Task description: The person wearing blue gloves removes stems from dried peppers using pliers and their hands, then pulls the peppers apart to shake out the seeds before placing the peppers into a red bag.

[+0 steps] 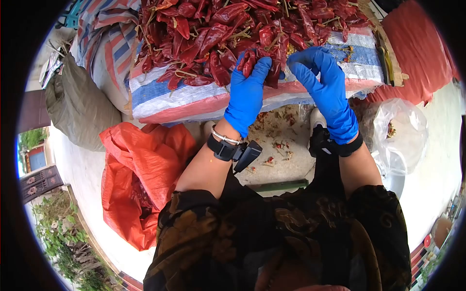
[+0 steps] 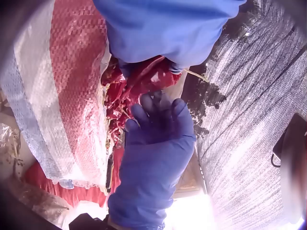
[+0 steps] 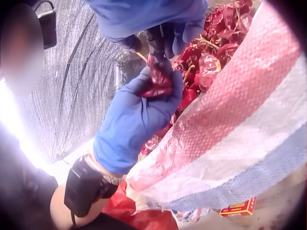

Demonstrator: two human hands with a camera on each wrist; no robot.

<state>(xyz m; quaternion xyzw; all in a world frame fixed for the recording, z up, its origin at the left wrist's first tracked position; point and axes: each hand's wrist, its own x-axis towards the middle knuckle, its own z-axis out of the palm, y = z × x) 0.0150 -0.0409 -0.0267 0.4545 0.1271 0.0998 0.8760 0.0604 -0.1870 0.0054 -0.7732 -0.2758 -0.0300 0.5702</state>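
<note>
My left hand (image 1: 246, 99), in a blue glove, grips a dried red chili pepper (image 1: 249, 64) at the near edge of the chili heap (image 1: 213, 31). In the right wrist view that chili pepper (image 3: 158, 82) lies between thumb and fingers, and a pale stem (image 3: 141, 56) shows just above it. Close beside it is my right hand (image 1: 331, 94), also gloved in blue, its thumb and fingers loosely bent. The left wrist view shows the right hand (image 2: 153, 158) just below the held chili pepper (image 2: 152, 76), with nothing visible between its fingers.
The chilies lie on a striped woven sack (image 1: 194, 102). An open red sack (image 1: 131, 169) stands on the left near a grey-green sack (image 1: 82, 106). To the right are a clear plastic bag (image 1: 403, 131) and a full red sack (image 1: 417, 48). Scraps litter the floor (image 1: 279, 145).
</note>
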